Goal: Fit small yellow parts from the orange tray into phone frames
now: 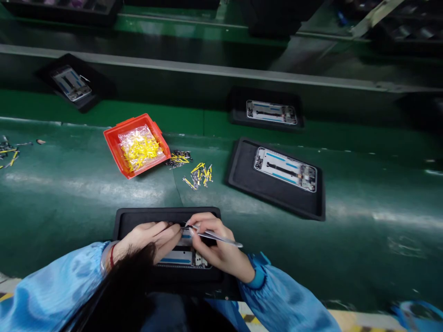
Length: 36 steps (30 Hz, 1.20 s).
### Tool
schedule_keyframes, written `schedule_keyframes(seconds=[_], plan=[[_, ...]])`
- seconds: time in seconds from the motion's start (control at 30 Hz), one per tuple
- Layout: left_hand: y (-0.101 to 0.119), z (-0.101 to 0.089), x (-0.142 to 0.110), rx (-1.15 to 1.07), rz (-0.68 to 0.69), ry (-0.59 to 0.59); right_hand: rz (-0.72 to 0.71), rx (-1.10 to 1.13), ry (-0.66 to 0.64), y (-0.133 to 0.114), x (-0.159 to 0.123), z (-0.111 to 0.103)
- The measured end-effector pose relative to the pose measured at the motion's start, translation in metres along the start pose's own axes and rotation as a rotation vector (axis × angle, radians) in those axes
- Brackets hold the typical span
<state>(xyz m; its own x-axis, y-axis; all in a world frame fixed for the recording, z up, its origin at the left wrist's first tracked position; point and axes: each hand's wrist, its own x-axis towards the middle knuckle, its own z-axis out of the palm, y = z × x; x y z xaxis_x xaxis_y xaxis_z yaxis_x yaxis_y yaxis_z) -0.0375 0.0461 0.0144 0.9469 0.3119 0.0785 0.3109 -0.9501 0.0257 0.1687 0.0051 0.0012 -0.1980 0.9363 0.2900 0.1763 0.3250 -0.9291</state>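
Held in my right hand [216, 244] is a pair of metal tweezers [224, 238], pointing left over a phone frame [176, 257]. The frame has a pale inside with blue strips and lies in a black tray [166, 214] in front of me. My left hand [154, 237] covers the frame's left part, its fingers close together and bent. Its fingertips come near the tweezers' tips at the frame's far edge. Whatever lies under those fingers is hidden. Dark hair covers part of the left wrist and the tray.
Beyond the tray, a red bin [138, 145] holds bagged yellow parts. Beside it lie small yellow-and-silver pieces [200, 175]. To the right sits another black tray [238, 170] with a phone frame [285, 168]. Farther back are more trayed phone frames [272, 112] near a long rail [194, 69].
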Motion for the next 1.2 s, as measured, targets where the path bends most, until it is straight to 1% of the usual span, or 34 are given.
schedule_keyframes(seconds=[0.1, 0.17, 0.37, 0.43, 0.5, 0.57, 0.73, 0.87, 0.97, 1.03, 1.1, 1.2], plan=[[0.000, 0.002, 0.002, -0.039, -0.058, 0.039, 0.045, 0.031, 0.214, 0.002, 0.000, 0.003], [0.000, 0.004, 0.003, -0.080, -0.102, 0.097, 0.089, 0.068, 0.305, 0.003, 0.001, 0.004], [-0.001, 0.008, 0.008, -0.182, -0.142, 0.259, 0.184, 0.184, 0.321, 0.007, 0.002, 0.005], [-0.003, 0.009, 0.010, -0.224, -0.187, 0.295, 0.209, 0.228, 0.348, 0.008, 0.003, 0.005], [-0.005, 0.010, 0.011, -0.251, -0.250, 0.304, 0.226, 0.283, 0.383, 0.009, 0.004, 0.005], [-0.007, 0.011, 0.011, -0.244, -0.283, 0.300, 0.233, 0.326, 0.418, 0.011, 0.006, 0.006], [-0.005, 0.011, 0.011, -0.171, -0.271, 0.322, 0.224, 0.327, 0.507, 0.014, 0.012, 0.004], [0.002, 0.013, 0.010, -0.114, -0.243, 0.360, 0.187, 0.227, 0.610, 0.009, 0.007, -0.006], [0.007, 0.015, 0.007, -0.068, -0.219, 0.391, 0.152, 0.078, 0.671, 0.003, -0.009, -0.016], [0.009, 0.017, 0.004, -0.062, -0.219, 0.415, 0.151, -0.070, 0.691, 0.001, -0.024, -0.022], [0.011, 0.017, 0.003, -0.069, -0.224, 0.426, 0.145, -0.275, 0.674, -0.001, -0.038, -0.029], [0.012, 0.016, 0.004, -0.095, -0.241, 0.424, 0.105, -0.604, 0.547, -0.006, -0.052, -0.040]])
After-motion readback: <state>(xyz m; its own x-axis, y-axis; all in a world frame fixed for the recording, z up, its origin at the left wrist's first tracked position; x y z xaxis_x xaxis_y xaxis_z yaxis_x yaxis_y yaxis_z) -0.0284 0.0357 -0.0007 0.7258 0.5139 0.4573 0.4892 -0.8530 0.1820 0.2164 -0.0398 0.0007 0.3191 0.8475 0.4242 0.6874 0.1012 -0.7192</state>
